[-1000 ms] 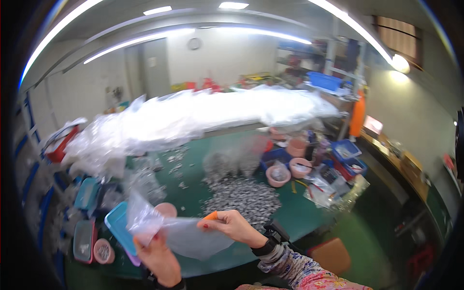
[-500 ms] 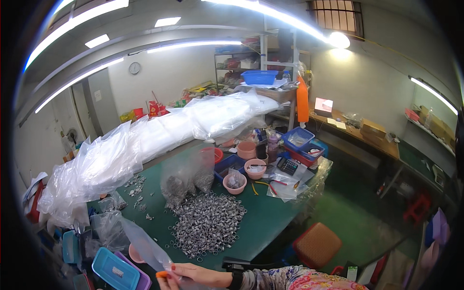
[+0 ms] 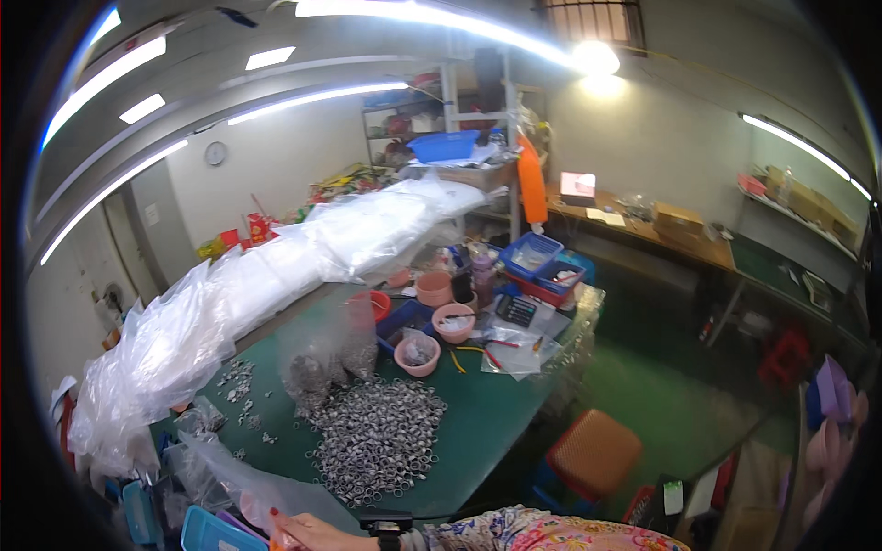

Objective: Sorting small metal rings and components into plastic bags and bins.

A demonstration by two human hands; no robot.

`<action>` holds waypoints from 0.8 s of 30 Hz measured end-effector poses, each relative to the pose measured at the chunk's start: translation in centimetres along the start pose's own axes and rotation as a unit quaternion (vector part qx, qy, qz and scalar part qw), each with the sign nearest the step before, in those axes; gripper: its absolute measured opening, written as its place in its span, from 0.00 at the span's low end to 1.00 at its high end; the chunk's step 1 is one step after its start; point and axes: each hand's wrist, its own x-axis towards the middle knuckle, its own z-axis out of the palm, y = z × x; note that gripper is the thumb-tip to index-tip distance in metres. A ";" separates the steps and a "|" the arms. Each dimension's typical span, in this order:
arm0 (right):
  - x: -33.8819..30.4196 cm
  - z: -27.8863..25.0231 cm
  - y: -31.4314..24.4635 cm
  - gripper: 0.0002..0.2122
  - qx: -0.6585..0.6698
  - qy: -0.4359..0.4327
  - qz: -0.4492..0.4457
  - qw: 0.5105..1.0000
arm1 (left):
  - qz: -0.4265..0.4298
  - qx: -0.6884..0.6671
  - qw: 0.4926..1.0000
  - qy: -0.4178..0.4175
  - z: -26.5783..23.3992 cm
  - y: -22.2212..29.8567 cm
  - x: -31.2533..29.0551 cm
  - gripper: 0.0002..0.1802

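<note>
At the lower edge, my right hand (image 3: 317,533) has its fingers closed on a clear plastic bag (image 3: 266,482), which stretches up and left over the table edge. A red nail shows on it, and a dark band circles the wrist. A small orange patch shows at the fingertips, cut off by the picture's edge; I cannot make out what it is. My left hand is out of the picture. Beyond the bag, a heap of small metal rings (image 3: 381,441) lies on the green table (image 3: 478,432). A clear bag partly filled with metal pieces (image 3: 312,363) stands behind the heap.
Scattered small metal pieces (image 3: 241,381) lie left of the heap. Behind it are a pink bowl (image 3: 418,356), pliers (image 3: 459,362) and a calculator (image 3: 515,310). Large stacked plastic bags (image 3: 276,275) line the far side. A blue tray (image 3: 216,533) sits lower left, a stool (image 3: 595,450) right.
The view has shifted, so the table and its contents sit further left. My right hand has sunk lower and left in the picture, still gripping the bag, which now spreads wider along the table edge.
</note>
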 end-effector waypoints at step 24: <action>7.9 -4.7 -1.0 0.21 -0.385 0.067 -0.165 0.905 | 0.243 0.316 0.914 0.080 -3.3 -2.4 1.9 0.52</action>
